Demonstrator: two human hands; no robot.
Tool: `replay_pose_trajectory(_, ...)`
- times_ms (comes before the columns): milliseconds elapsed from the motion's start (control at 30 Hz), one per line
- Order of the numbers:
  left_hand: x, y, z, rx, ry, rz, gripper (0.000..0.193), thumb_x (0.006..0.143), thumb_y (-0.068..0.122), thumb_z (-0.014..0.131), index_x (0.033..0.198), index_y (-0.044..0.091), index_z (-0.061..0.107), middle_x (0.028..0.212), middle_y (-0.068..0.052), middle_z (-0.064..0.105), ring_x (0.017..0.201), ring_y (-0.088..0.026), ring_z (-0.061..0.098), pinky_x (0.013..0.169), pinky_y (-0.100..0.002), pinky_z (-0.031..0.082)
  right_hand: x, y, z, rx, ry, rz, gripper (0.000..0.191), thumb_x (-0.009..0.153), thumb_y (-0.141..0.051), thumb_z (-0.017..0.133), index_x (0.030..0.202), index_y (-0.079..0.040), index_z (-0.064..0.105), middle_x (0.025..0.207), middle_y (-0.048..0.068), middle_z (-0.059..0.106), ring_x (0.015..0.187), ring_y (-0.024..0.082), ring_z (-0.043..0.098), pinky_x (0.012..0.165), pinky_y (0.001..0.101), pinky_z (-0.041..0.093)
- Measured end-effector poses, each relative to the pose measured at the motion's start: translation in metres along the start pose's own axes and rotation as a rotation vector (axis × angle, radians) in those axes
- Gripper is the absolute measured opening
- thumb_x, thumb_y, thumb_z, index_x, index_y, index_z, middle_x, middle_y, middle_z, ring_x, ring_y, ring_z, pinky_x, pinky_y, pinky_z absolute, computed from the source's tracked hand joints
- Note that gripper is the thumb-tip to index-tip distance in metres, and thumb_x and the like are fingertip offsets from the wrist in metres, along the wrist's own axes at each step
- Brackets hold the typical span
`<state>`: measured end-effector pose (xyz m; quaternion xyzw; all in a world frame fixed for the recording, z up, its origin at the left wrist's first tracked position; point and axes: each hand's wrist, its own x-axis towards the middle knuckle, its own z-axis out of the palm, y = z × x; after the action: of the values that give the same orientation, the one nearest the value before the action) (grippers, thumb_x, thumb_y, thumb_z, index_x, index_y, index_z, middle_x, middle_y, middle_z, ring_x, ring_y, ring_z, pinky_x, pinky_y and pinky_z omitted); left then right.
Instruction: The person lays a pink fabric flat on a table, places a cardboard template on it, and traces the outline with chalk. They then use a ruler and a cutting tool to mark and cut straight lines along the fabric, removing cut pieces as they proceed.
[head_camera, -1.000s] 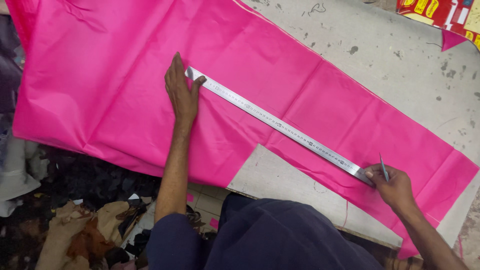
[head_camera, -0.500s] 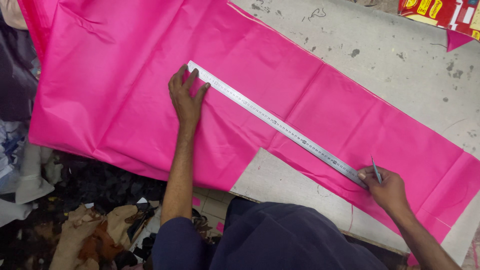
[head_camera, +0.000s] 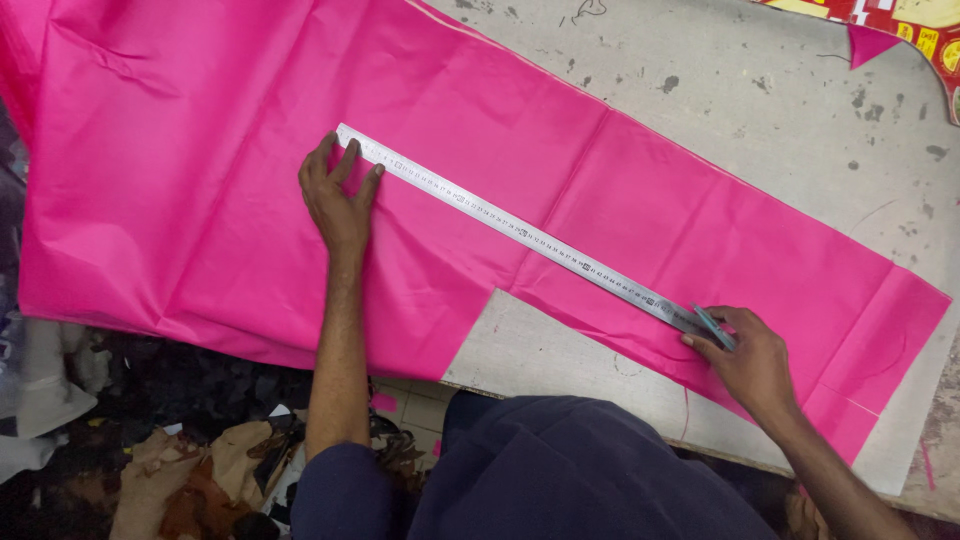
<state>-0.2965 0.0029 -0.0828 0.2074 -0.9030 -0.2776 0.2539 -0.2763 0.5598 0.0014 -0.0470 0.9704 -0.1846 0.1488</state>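
From the head camera, a long metal ruler is laid slantwise on pink cloth, running from 10 o'clock to 4 o'clock. Its upper end is pressed down by the left hand, flat with fingers spread. At its lower end, a thin marker is pinched in the right hand. The cloth is spread over a grey table. Scraps are seen below at 7 o'clock.
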Motion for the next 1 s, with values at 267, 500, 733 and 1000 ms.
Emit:
replay_pose_trajectory(267,0.0,0.001,0.002,-0.01,-0.008,-0.028,0.051,0.086,0.026,0.088,0.132,0.009,0.072,0.151,-0.008,0.053,0.14,-0.029,0.042,0.12,-0.045,0.039,-0.019,-0.005,0.003,-0.219,0.071,-0.107,0.042,0.085,-0.022,0.077,0.127,-0.021,0.071,0.124,0.006,0.066,0.077,0.025,0.073,0.056,0.0393,0.06)
replay_pose_trajectory(500,0.0,0.002,0.001,0.004,-0.018,-0.036,0.051,0.088,0.026,0.087,0.132,0.009,0.071,0.151,-0.008,0.053,0.141,-0.029,0.041,0.119,-0.046,0.04,-0.021,-0.003,0.006,-0.228,0.058,-0.098,0.046,0.086,-0.02,0.076,0.131,-0.023,0.068,0.123,0.004,0.066,0.073,0.026,0.072,0.059,0.0405,0.06)
replay_pose_trajectory(733,-0.01,0.023,-0.011,0.049,-0.033,0.035,0.047,0.1,0.024,0.08,0.142,0.006,0.067,0.164,-0.017,0.042,0.151,-0.037,0.033,0.126,-0.052,0.028,-0.023,0.026,0.003,-0.049,0.245,-0.158,0.047,0.084,-0.016,0.076,0.13,-0.013,0.07,0.113,0.011,0.07,0.089,0.032,0.072,0.073,0.0418,0.06)
replay_pose_trajectory(1000,-0.159,0.2,0.03,-0.282,-0.396,0.692,0.028,0.092,0.007,0.071,0.119,0.003,0.07,0.125,-0.015,0.067,0.121,-0.035,0.062,0.102,-0.049,0.047,-0.046,0.212,-0.064,0.065,0.67,0.306,0.028,0.096,-0.028,0.077,0.111,-0.005,0.076,0.102,0.021,0.074,0.096,0.037,0.071,0.084,0.0448,0.055)
